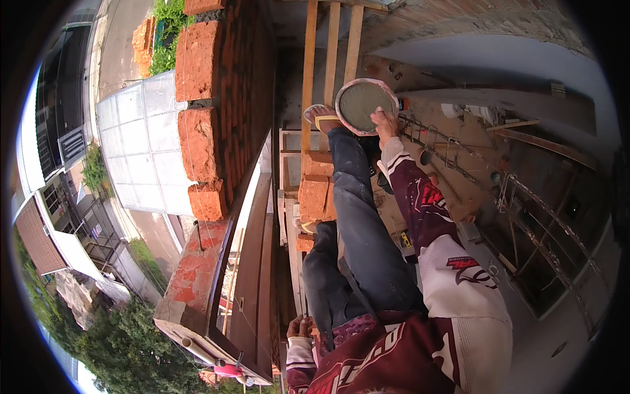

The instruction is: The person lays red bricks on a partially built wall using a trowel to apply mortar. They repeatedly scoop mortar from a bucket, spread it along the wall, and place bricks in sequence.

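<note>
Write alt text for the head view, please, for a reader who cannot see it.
A person's bare right hand touches a round, pale-rimmed bucket of grey, mortar-like mix near long wooden planks. A rough orange brick wall stands at left; the bare left hand is low in the view, beside dark trousers.

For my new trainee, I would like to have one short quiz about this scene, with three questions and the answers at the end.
1. Which of the person's two hands is at the rim of the round bucket?

2. What colour is the wet mix inside it?
A) blue
B) grey
C) green

3. True or false: the orange brick wall stands to the bucket's left in the picture.

Key:
1. The right hand.
2. B.
3. True.
</note>
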A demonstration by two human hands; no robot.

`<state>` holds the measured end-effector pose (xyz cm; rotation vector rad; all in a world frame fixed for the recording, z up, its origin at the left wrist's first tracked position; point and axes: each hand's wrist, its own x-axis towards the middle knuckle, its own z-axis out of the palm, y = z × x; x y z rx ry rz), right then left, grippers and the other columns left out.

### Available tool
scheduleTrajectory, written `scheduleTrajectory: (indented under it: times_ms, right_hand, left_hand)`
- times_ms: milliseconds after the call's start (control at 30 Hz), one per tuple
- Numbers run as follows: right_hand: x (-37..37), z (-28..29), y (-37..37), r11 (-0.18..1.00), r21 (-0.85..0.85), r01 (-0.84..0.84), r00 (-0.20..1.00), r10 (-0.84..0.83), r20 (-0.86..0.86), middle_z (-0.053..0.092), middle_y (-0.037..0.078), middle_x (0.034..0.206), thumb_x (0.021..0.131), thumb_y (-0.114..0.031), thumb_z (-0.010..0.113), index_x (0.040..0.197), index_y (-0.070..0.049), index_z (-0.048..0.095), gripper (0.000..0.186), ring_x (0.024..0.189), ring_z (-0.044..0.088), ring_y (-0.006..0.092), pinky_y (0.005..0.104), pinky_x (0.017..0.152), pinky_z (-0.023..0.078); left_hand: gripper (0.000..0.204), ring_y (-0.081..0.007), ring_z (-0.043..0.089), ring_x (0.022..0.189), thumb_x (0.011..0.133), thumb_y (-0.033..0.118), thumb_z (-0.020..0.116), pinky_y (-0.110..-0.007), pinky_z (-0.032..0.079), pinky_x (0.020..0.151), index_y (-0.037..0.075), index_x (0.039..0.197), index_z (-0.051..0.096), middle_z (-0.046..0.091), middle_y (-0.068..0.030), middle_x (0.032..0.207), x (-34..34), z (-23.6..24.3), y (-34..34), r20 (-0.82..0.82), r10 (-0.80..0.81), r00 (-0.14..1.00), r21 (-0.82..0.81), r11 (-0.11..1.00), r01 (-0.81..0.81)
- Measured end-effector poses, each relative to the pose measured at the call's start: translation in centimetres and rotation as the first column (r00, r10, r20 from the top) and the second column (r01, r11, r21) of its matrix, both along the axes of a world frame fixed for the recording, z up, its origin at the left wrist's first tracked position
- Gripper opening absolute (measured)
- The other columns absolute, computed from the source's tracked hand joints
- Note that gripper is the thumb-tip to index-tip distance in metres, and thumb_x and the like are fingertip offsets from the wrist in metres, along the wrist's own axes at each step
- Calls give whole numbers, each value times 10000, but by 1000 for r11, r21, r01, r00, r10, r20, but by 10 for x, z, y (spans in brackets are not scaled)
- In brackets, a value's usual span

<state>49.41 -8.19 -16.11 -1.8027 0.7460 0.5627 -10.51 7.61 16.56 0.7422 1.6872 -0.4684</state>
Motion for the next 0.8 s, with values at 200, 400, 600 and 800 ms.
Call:
scheduleTrajectory:
  times_ms: [200,400,600,800]
  right_hand:
    - [37,23,25,966,21,259,965,-258,-47,407,-9,691,862,-344,743,1071,-36,636,388,604,443,136,336,627,468]
    - [94,57,62,972,189,138,990,-134,-35,379,-23,623,850,-304,759,955,-39,613,320,548,419,133,314,591,437]
    - [114,55,100,999,43,27,999,-29,46,503,35,737,859,-319,730,992,10,623,371,615,486,156,320,587,436]
    - [130,52,138,997,-43,58,992,-53,115,657,133,907,846,-363,713,1049,50,676,462,747,604,251,411,697,492]
  left_hand:
    - [346,-230,710,920,950,262,695,-350,594,730,96,1234,584,717,-99,1055,-1,-22,-14,-68,75,995,-21,997,-77]
    - [340,-222,711,948,953,289,684,-369,556,747,94,1216,594,724,-86,1060,7,-32,-21,-93,27,995,-67,997,-34]
    - [284,-179,692,765,948,183,683,-298,553,617,58,1191,605,714,-89,988,12,-31,-20,-111,134,985,47,990,-129]
    - [318,-204,696,857,977,220,651,-324,558,713,82,1252,568,696,-86,1077,-2,-27,-41,-103,163,981,1,986,-164]
